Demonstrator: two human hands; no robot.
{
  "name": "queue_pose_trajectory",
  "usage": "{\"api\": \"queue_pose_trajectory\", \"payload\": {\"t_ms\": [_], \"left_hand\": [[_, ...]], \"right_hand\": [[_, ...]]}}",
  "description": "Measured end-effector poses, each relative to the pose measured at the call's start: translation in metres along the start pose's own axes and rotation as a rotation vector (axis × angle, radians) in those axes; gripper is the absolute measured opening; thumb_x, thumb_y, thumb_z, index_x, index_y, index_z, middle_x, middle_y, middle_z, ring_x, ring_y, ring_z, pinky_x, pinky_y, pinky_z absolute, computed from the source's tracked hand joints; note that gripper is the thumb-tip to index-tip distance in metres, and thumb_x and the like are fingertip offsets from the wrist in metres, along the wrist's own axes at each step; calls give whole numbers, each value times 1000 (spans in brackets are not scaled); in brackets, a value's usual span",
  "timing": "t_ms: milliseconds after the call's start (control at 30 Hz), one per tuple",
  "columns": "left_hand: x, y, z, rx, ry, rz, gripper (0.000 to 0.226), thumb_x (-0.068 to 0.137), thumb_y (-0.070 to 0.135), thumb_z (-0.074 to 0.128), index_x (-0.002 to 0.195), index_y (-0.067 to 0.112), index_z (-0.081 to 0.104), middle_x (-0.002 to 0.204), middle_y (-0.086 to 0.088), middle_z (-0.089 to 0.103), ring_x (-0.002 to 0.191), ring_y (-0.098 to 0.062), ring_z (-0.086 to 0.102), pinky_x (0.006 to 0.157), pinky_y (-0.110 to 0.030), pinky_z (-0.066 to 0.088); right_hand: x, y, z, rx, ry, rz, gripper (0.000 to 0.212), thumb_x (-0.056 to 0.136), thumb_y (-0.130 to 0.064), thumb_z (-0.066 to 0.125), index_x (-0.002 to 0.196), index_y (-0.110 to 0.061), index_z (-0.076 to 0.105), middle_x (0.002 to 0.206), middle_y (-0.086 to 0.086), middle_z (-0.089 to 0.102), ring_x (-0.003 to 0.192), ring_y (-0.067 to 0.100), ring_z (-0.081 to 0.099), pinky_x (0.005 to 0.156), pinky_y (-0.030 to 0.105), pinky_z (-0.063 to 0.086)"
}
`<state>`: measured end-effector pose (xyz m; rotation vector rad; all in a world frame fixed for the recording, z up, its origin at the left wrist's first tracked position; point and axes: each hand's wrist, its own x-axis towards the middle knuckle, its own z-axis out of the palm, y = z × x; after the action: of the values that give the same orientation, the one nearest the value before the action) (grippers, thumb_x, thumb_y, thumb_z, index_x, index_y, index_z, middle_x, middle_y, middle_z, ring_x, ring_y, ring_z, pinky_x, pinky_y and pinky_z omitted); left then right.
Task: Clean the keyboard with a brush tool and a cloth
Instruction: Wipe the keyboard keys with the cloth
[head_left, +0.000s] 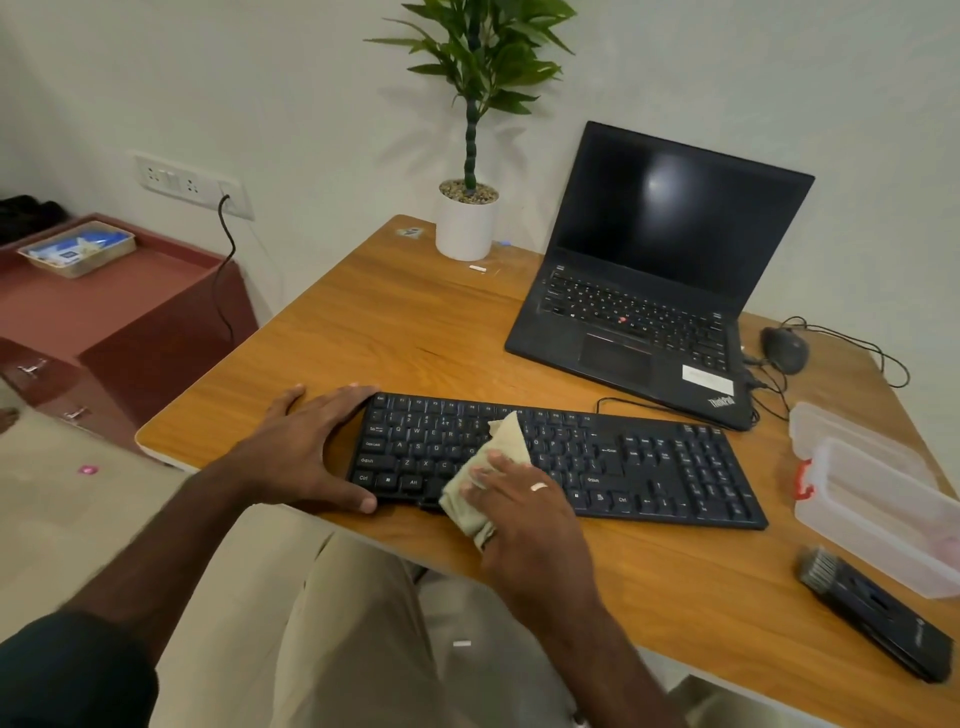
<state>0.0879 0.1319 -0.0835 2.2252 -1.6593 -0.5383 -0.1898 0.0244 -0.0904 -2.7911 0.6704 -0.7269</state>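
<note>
A black keyboard (634, 462) lies across the front of the wooden desk (405, 322). My left hand (306, 447) grips its left end, fingers on the far edge and thumb on the near edge. My right hand (519, 509) presses a crumpled pale green cloth (498, 452) onto the keys left of the middle, near the space bar. The black brush tool (872, 613) lies by itself on the desk at the front right, bristles pointing away from me.
An open black laptop (654, 291) stands behind the keyboard, with a wired mouse (784, 348) to its right. A clear plastic box (878, 499) sits at the right edge. A potted plant (467, 218) stands at the back. A red cabinet (104, 322) is left of the desk.
</note>
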Motion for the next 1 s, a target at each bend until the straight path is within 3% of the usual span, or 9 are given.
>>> {"api": "queue_pose_trajectory", "payload": {"t_ms": [100,200,267,400,467,600,767,900,1000], "left_hand": [[1,-1,1,3,0,-2,139,38,102,55,155,46,3,164,11,20,141,8,7,122,-39,-13],[0,1,0,1,1,-3,139,37,102,54,154,46,4,164,11,21,140,9,6,122,-37,-14],[0,2,0,-7,-5,-10,138,36,103,54,153,49,3,164,10,20,139,8,5,121,-36,-14],[0,3,-1,-12,-17,-9,129,37,102,54,146,58,0,164,12,19,140,9,4,121,-36,-15],[-1,3,-2,-22,-19,-10,128,37,102,54,145,59,1,164,13,18,139,10,3,120,-33,-16],[0,2,-1,-10,-19,-6,135,38,102,55,151,51,2,164,12,18,139,10,3,120,-34,-16],[0,3,-1,-10,-17,-15,134,36,103,53,149,54,0,164,10,19,141,7,5,121,-35,-16],[0,2,0,-4,-19,-18,135,37,103,54,150,54,0,165,10,19,142,5,7,121,-35,-15],[1,0,0,1,-20,-11,134,39,102,55,151,53,0,165,10,19,142,5,7,121,-37,-14]], "right_hand": [[-5,17,-16,-17,95,93,44,71,-18,38,87,-14,78,102,2,77,107,21,70,94,47,56],[1,21,-19,35,214,139,38,68,-14,39,80,-9,74,89,5,74,90,25,69,83,46,58],[7,13,-15,116,259,129,40,70,-11,41,90,-7,75,95,5,74,97,22,67,90,44,56],[6,-6,2,97,58,8,49,82,-12,42,123,-12,70,130,4,67,130,19,55,111,44,43],[1,-1,6,50,32,-40,45,82,-13,46,118,-14,72,128,1,69,131,18,55,110,44,44],[-10,21,-14,36,97,26,42,73,-17,43,93,-14,79,108,2,76,114,17,65,100,37,51],[-15,47,-38,-19,212,203,40,69,-11,41,86,-9,77,99,8,77,102,26,70,92,48,56],[-16,57,-29,122,415,295,42,68,-5,41,91,-6,76,102,7,75,106,17,65,97,45,54],[-10,41,-20,172,312,231,54,72,-7,38,113,-7,74,121,5,70,121,21,60,109,41,45]]}}
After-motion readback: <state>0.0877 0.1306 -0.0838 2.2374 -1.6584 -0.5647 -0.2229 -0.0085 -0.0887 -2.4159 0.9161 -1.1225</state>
